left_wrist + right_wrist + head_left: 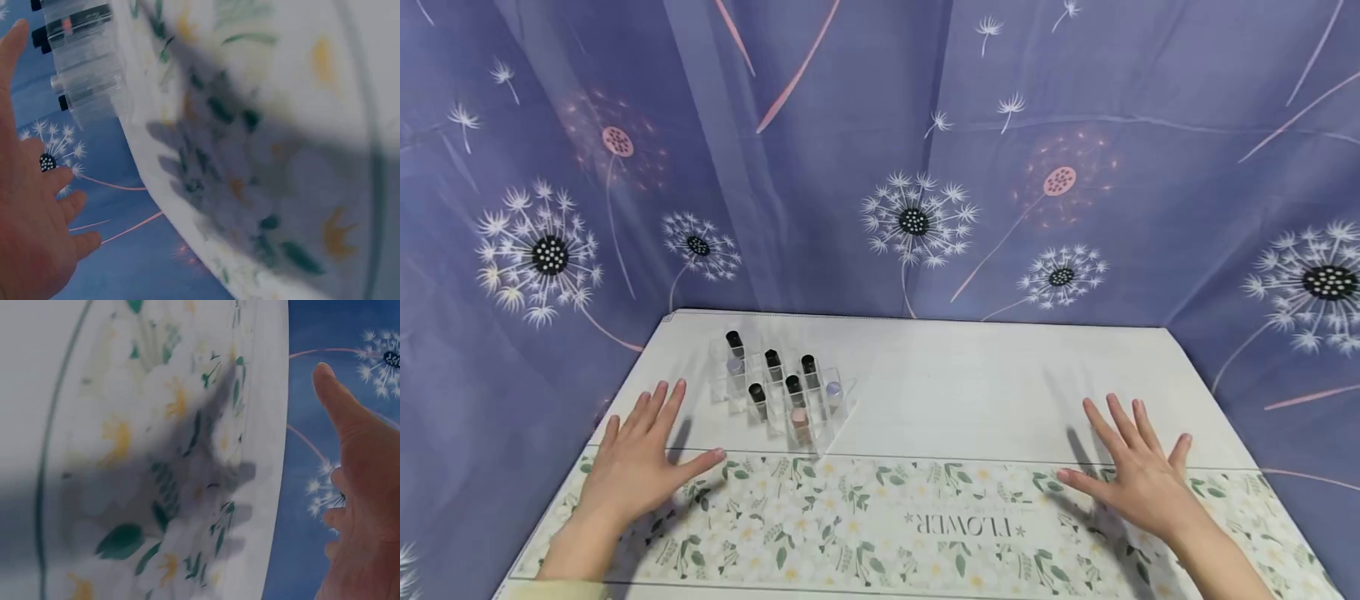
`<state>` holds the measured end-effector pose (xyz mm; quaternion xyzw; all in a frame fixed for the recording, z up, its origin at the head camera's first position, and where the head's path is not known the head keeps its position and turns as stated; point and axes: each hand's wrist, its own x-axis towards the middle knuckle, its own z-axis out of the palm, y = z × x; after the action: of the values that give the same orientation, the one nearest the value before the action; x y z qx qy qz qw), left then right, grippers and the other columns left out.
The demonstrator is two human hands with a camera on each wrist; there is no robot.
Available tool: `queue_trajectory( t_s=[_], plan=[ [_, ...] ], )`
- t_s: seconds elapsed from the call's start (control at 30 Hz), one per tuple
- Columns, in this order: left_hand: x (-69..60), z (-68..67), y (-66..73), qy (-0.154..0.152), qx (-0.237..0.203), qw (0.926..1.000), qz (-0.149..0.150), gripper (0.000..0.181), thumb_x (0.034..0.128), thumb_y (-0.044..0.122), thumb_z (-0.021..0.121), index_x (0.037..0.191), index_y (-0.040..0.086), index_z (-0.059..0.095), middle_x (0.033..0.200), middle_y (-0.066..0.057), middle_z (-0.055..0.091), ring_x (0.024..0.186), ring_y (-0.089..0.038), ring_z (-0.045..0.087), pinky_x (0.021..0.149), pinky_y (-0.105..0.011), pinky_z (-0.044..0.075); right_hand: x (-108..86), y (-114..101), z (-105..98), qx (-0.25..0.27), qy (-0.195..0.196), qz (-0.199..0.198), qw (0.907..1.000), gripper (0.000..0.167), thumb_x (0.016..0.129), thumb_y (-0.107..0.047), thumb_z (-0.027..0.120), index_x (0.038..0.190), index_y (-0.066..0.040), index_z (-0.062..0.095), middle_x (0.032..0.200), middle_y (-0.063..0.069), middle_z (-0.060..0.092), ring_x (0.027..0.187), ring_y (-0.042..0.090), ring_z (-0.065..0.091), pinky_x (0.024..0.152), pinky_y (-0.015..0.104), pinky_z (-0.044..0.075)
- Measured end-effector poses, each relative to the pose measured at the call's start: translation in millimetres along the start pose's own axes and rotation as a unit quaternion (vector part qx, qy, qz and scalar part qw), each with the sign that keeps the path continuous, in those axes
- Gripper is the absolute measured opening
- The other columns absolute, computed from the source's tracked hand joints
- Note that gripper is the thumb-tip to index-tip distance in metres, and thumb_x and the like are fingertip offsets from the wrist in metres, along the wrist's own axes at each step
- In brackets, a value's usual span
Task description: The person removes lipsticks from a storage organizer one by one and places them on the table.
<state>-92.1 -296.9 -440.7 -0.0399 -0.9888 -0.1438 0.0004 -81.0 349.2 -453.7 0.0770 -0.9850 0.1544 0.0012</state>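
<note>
Both hands hover over the table with fingers spread and hold nothing. The left hand (638, 467) is on the left, near a clear plastic organizer (778, 417) with compartments. Several small capped tubes or bottles stand in it, most with black caps (772, 358), one with a pinkish cap (799, 414) and one with a lavender top (834, 389). My right hand (1138, 483) is at the right, above the flower-printed band, with a shadow beneath it. In the left wrist view the organizer (94, 81) shows side-on beyond the fingers; its labels cannot be read.
A white table (970, 383) carries a flower-printed strip (850, 533) with the word FLOWER upside down. Blue-purple curtains (820, 167) with dandelion prints rise behind the table and along both sides.
</note>
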Motion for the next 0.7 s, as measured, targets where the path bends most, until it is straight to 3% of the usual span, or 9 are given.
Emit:
queue_trajectory(
  t_s=[0.23,0.43,0.7],
  plan=[
    [18.2,-19.8,-9.8,0.012,-0.028,0.9990,0.031,0.129,0.0854,0.076,0.074,0.173,0.024,-0.004,0.178,-0.021,0.006,0.160,-0.052,0.013,0.126,-0.073,-0.001,7.1,-14.3,-4.9,0.011,-0.005,-0.019,0.9997,0.114,0.092,-0.061,0.077,0.174,-0.029,0.005,0.178,0.019,-0.002,0.161,0.047,-0.015,0.102,0.087,-0.026],
    [42.4,-34.0,-19.6,0.006,-0.097,0.9932,0.065,0.143,0.0723,0.065,0.093,0.174,0.029,-0.002,0.179,-0.015,0.005,0.157,-0.057,0.016,0.114,-0.085,0.017,9.9,-26.8,-4.3,0.037,-0.010,-0.034,0.9987,0.115,0.090,-0.059,0.080,0.174,-0.030,0.008,0.178,0.020,0.003,0.162,0.048,-0.011,0.105,0.088,-0.023],
    [72.2,-47.4,-22.0,-0.023,-0.094,0.9925,0.074,0.144,0.0701,0.058,0.097,0.174,0.031,0.001,0.179,-0.018,0.008,0.156,-0.058,0.018,0.112,-0.086,0.021,17.3,-42.0,-5.3,0.065,-0.010,-0.072,0.9953,0.113,0.091,-0.056,0.081,0.174,-0.031,0.010,0.178,0.021,0.008,0.163,0.048,-0.005,0.108,0.085,-0.022]
  ],
)
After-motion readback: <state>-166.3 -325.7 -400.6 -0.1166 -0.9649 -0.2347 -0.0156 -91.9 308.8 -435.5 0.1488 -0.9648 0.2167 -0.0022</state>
